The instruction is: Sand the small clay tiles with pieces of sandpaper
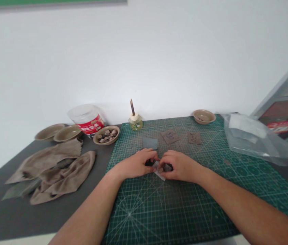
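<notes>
Both hands meet over the middle of the green cutting mat [144, 207]. My left hand [141, 164] is closed in a pinch at the edge of a small white piece, thin like paper or film [160, 175]. With bent fingertips, my right hand [181, 166] grips a small brown lump [161, 169] lying against the white piece; its fingers hide part of it. Just beyond the hands lie a grey square sheet [150, 143] and two brown square sheets with handwritten marks, a larger one [170, 136] and a smaller one [194, 138].
Left of the mat stand a bowl of brown chunks [106, 135], a clear tub with a red label [90, 124], two more bowls [68, 133] and crumpled brown cloths [64, 178]. A reed diffuser [136, 121], a small bowl [204, 116] and a plastic bag [255, 137] sit along the back and right.
</notes>
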The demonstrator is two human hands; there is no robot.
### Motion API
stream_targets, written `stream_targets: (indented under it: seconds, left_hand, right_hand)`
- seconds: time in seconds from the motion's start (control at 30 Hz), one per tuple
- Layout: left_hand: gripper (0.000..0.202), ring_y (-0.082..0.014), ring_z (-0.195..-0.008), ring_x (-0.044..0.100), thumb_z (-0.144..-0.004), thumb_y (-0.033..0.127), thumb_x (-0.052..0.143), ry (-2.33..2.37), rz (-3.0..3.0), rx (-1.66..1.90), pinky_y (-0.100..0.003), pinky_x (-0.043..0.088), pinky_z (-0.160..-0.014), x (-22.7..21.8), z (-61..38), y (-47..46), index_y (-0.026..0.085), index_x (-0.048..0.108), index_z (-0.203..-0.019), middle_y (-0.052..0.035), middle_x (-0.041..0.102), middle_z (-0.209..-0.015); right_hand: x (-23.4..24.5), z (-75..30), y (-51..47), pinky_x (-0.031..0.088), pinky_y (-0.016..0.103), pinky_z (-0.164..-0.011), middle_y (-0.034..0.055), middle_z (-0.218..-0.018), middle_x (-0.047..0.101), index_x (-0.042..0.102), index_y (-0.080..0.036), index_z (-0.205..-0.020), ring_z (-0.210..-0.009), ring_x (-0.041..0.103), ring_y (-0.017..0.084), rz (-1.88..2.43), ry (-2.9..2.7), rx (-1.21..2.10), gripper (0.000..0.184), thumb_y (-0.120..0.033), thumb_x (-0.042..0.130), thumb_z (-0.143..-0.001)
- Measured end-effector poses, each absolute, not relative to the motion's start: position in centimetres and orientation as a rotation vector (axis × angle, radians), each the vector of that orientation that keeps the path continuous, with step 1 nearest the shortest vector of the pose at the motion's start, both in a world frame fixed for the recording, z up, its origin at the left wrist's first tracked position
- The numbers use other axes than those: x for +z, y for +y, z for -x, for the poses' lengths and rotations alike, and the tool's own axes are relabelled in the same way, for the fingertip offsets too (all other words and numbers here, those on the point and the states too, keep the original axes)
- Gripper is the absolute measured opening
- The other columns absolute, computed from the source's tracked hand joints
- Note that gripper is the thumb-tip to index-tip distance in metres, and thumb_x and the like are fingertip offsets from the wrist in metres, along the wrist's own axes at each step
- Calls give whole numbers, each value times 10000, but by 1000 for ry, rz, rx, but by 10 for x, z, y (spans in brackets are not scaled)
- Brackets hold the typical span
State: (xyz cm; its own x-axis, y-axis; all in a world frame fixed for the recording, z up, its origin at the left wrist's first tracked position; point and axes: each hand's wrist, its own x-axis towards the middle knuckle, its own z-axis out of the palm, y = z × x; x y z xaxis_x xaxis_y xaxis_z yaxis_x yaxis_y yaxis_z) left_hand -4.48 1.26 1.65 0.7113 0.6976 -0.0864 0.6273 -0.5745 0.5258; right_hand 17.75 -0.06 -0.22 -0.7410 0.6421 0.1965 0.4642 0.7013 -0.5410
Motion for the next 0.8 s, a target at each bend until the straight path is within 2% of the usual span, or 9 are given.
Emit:
stream_targets:
  seconds: [0.57,0.8]
  left_hand:
    - [166,-197,-900,488,-815,255,637,1003,-2382,172,-306,395,-801,17,45,13,217,591,-970,-14,543,-964]
    - [165,-193,-893,488,-817,234,632,1009,-2391,188,-302,392,-798,17,45,12,217,590,-975,-13,542,-966]
  right_hand:
    - [-6,-181,3,423,316,-854,34,-909,673,704,-196,-917,-924,592,201,921,-2509,649,157,-252,726,-772]
    - [-3,-183,3,423,295,-784,28,-873,661,704,-196,-906,-857,587,188,959,-2503,634,152,-255,718,-767]
